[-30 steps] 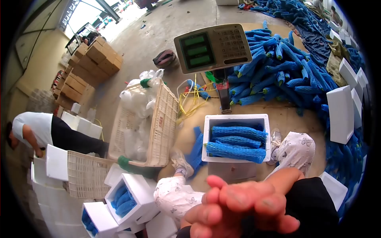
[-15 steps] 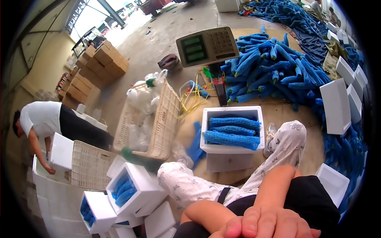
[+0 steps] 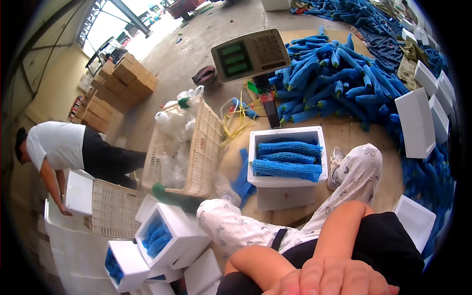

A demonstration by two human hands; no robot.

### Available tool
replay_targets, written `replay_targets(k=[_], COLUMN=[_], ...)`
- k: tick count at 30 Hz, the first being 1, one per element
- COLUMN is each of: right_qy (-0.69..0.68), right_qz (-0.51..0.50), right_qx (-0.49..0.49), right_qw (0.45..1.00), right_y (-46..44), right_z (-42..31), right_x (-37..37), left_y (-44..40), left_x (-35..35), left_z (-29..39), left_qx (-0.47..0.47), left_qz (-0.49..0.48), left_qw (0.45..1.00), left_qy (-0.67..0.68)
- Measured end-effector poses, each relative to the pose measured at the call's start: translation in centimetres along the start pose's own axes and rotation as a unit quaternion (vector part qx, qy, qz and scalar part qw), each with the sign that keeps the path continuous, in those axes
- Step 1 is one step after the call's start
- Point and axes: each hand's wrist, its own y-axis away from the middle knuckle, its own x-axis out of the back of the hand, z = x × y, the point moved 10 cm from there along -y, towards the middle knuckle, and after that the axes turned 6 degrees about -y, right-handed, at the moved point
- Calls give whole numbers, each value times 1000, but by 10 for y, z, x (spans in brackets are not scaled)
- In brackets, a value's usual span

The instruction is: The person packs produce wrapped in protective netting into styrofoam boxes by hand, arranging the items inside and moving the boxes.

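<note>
At the bottom edge, my right hand (image 3: 339, 278) lies folded over my left hand (image 3: 287, 284), close to my body. The right hand's fingers are bent and pressed side by side, holding no object. Most of the left hand is covered or cut off by the frame. Beyond my knees, a white foam box (image 3: 287, 183) rests on a scale with a tilted display (image 3: 251, 55). Inside the box lie long vegetables in blue net sleeves (image 3: 287, 169). Neither hand touches the box.
A large heap of blue-netted vegetables (image 3: 339, 78) lies behind the scale. Left are a crate of plastic bags (image 3: 196, 152), filled foam boxes (image 3: 162, 228) and a bending person (image 3: 61, 147) with hands at another foam box (image 3: 78, 191). Foam lids (image 3: 415, 123) stand right.
My view has shifted slightly; my hands stay folded. At the left, the person in the white top has shifted slightly, still bent over the foam box.
</note>
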Motion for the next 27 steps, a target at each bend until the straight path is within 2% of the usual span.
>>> replay_targets(k=[4, 7, 8, 10, 11, 12, 15, 20, 25, 27], right_qy=[-19, -71, -145, -231, -157, -84, 0, 20, 27, 25], right_qz=[57, 124, 231, 454, 290, 132, -16, -19, -30, -37], right_qx=[1, -11, -38, -106, -94, -67, -21, -8, -6, -4], right_qw=[998, 990, 961, 854, 939, 985, 1000, 1000, 999, 999], right_y=[-3, -13, -9, 24, -4, -18, -4, -5, -5, -4], right_z=[-17, -25, -21, -1, -9, -13, -19, -25, -22, -21], right_x=[0, 5, 15, 31, 37, 35, 35, 34, 26, 22], left_y=[-2, 2, 1, 14, 8, 4, 2, 11, 12, 15], left_x=[-2, -13, 1, 15, 17, 17, 25, 36, 19, 18], left_z=[-4, -4, -10, -10, -14, -16, -15, -13, 1, 4], left_qx=[-11, -32, -35, -6, -9, -7, -4, -9, -12, -22], left_qz=[-2, -68, 68, 169, 134, 100, 59, -14, -7, 1], left_qw=[1000, 997, 997, 985, 991, 995, 997, 1000, 1000, 999], left_qy=[-22, -25, -32, -25, -18, -23, -39, 9, -5, 38])
